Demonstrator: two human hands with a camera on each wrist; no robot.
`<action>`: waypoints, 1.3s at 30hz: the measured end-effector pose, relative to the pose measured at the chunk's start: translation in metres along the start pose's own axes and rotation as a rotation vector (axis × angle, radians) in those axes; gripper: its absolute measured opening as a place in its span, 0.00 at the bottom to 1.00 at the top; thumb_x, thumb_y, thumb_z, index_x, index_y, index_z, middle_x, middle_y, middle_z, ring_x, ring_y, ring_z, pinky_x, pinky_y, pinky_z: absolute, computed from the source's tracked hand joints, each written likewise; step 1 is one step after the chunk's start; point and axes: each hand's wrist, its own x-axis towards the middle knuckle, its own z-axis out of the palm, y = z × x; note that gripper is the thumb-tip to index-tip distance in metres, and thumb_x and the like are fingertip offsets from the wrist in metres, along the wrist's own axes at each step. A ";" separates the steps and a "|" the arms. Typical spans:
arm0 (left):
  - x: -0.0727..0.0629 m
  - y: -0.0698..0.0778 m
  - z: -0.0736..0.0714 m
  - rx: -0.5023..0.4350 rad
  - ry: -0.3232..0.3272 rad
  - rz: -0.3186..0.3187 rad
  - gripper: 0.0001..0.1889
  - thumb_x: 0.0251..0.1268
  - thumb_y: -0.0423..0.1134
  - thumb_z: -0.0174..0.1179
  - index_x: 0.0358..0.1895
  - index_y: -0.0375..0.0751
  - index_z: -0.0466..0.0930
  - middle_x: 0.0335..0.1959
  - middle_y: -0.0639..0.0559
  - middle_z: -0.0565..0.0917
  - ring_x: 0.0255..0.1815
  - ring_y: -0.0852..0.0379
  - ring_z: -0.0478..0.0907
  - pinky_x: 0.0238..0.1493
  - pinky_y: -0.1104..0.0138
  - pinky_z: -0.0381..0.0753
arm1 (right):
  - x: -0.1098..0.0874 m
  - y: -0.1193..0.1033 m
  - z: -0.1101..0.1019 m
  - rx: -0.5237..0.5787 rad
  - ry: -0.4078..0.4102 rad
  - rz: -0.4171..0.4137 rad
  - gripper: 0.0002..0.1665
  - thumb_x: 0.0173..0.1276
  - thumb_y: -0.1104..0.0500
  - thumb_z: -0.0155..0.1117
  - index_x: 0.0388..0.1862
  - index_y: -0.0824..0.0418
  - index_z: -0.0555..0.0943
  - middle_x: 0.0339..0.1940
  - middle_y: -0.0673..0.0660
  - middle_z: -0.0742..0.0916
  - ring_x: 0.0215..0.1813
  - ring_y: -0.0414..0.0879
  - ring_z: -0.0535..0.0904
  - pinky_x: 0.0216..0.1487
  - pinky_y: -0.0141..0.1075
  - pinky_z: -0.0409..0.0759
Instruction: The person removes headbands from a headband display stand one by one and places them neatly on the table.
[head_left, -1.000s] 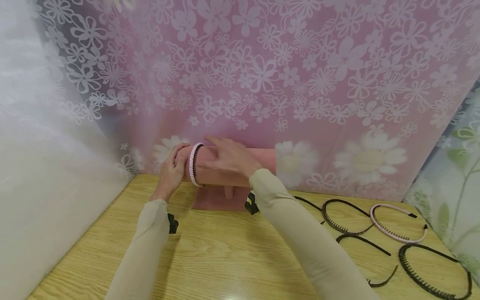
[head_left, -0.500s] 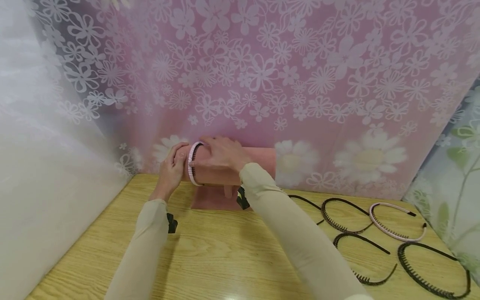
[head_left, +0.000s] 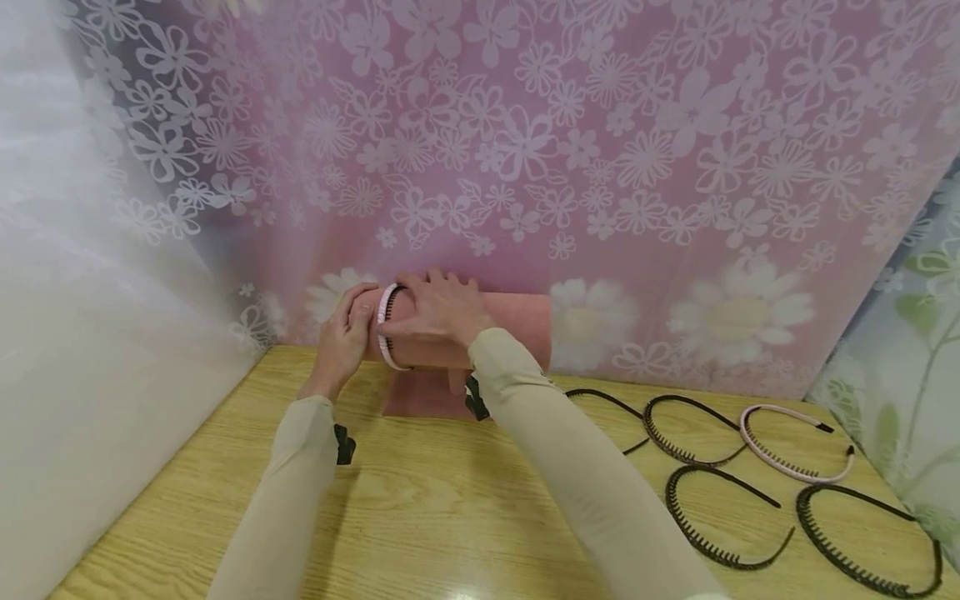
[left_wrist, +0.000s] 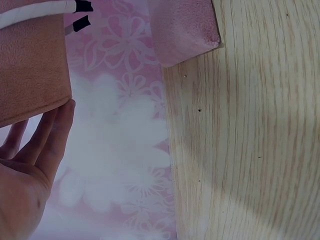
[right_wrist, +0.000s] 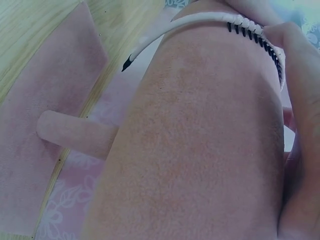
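A pink velvety headband stand (head_left: pixel 517 321) has a horizontal roll on a short post, over a flat base (head_left: pixel 420 398). Around the roll, near its left end, sits a white-pink headband (head_left: pixel 383 346) with dark inner teeth. My left hand (head_left: pixel 341 342) grips the roll's left end, its fingertips at the edge in the left wrist view. Spread over the roll, my right hand (head_left: pixel 444 308) presses its thumb against the headband, its other fingers reaching over the top. The right wrist view shows the headband's black tip (right_wrist: pixel 128 63) hanging at the roll's lower side.
On the wooden table (head_left: pixel 405 517) to the right lie several headbands: dark toothed ones, such as a black one (head_left: pixel 825 554), and a pink one (head_left: pixel 765 457). A pink flowered curtain (head_left: pixel 480 167) hangs close behind the stand. A white sheet (head_left: pixel 112 358) borders the left.
My right hand has slid left along the roll until its thumb meets the headband. The left hand stays at the roll's end, and the headband has barely shifted.
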 end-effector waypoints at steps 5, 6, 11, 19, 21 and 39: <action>0.000 0.000 0.000 -0.019 -0.002 -0.003 0.25 0.82 0.61 0.41 0.73 0.61 0.69 0.68 0.41 0.78 0.56 0.38 0.82 0.55 0.42 0.78 | 0.000 -0.001 0.000 0.004 -0.007 0.002 0.54 0.57 0.17 0.56 0.79 0.36 0.60 0.72 0.55 0.73 0.70 0.58 0.71 0.66 0.62 0.70; 0.000 0.000 0.000 -0.024 -0.002 -0.004 0.25 0.81 0.61 0.41 0.73 0.61 0.70 0.68 0.41 0.78 0.55 0.39 0.82 0.54 0.42 0.78 | -0.001 -0.001 0.000 0.010 -0.005 0.000 0.54 0.57 0.18 0.56 0.79 0.37 0.61 0.72 0.55 0.74 0.70 0.58 0.72 0.65 0.62 0.70; 0.001 -0.002 0.002 -0.024 0.003 -0.001 0.25 0.81 0.61 0.42 0.73 0.62 0.70 0.66 0.40 0.80 0.53 0.39 0.83 0.52 0.44 0.80 | -0.003 0.001 0.001 0.029 0.000 -0.001 0.54 0.57 0.19 0.58 0.79 0.37 0.61 0.72 0.55 0.74 0.70 0.58 0.71 0.65 0.62 0.70; -0.001 0.001 0.002 -0.028 -0.003 -0.008 0.25 0.81 0.61 0.42 0.72 0.60 0.71 0.67 0.41 0.78 0.52 0.38 0.84 0.52 0.43 0.80 | -0.006 0.005 0.001 0.020 -0.009 -0.015 0.54 0.58 0.18 0.57 0.80 0.37 0.62 0.72 0.54 0.73 0.72 0.57 0.71 0.67 0.63 0.68; -0.001 0.001 0.002 -0.027 0.000 -0.011 0.25 0.81 0.61 0.42 0.72 0.61 0.71 0.68 0.41 0.78 0.54 0.38 0.83 0.54 0.43 0.79 | -0.007 0.006 0.002 0.003 -0.002 -0.024 0.55 0.56 0.17 0.57 0.80 0.37 0.62 0.73 0.53 0.73 0.72 0.57 0.71 0.67 0.63 0.69; 0.001 -0.003 0.004 -0.023 0.014 0.002 0.25 0.82 0.61 0.41 0.73 0.60 0.70 0.68 0.41 0.78 0.53 0.38 0.83 0.54 0.42 0.78 | -0.007 0.004 0.008 -0.080 0.036 -0.054 0.65 0.51 0.10 0.50 0.83 0.40 0.58 0.79 0.45 0.72 0.75 0.52 0.70 0.68 0.59 0.67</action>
